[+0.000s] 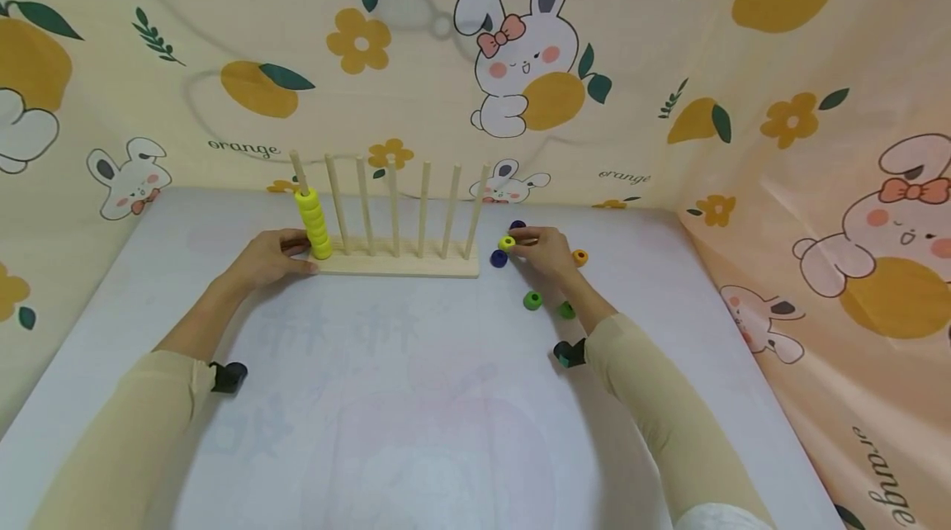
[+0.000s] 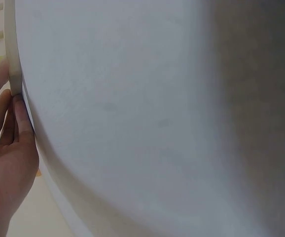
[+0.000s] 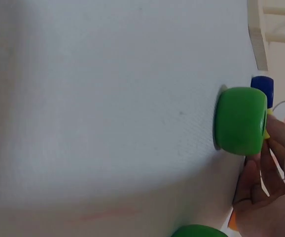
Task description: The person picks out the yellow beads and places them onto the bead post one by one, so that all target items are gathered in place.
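A wooden peg rack (image 1: 394, 266) stands towards the back, with a row of upright pegs on a flat base. Several yellow beads (image 1: 315, 224) are stacked on its leftmost peg. My left hand (image 1: 269, 256) grips the left end of the base, thumb at the front corner and fingers beside the stack. To the right of the rack, my right hand (image 1: 547, 253) pinches a loose yellow bead (image 1: 507, 243) between thumb and fingertips. One dark blue bead (image 1: 499, 258) lies just in front of that bead, and another blue bead (image 1: 518, 226) is behind it.
A green bead (image 1: 532, 300) lies in front of my right hand, and a second green bead (image 1: 567, 310) sits by the right wrist. An orange bead (image 1: 580, 257) is to the hand's right. Behind the white table (image 1: 416, 398) hangs a patterned cloth (image 1: 416, 101).
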The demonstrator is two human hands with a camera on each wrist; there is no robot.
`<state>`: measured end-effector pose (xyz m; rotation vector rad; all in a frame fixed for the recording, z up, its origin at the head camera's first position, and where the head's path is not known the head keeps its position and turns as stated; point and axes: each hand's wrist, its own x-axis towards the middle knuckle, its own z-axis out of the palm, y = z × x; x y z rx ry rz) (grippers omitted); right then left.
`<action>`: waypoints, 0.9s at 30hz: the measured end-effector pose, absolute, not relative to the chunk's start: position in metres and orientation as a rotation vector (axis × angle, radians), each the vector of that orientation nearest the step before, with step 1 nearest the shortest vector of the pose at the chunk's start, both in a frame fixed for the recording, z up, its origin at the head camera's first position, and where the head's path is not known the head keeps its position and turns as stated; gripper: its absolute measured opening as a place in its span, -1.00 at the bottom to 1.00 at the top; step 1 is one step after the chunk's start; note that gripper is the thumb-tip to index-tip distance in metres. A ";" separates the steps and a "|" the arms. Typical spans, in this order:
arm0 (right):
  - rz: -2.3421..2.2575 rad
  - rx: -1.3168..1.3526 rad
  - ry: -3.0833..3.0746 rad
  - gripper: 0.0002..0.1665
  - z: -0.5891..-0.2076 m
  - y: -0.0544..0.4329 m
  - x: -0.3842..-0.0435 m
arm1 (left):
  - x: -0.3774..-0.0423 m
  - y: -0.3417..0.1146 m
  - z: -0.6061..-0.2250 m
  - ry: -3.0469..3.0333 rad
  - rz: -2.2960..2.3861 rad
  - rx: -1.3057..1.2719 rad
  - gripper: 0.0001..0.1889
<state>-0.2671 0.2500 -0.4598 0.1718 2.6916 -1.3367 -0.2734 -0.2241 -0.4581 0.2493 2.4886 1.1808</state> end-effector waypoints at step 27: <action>-1.319 0.057 2.805 -0.59 -0.436 0.255 -0.262 | -0.273 -0.226 -0.458 2.501 1.174 0.294 -0.18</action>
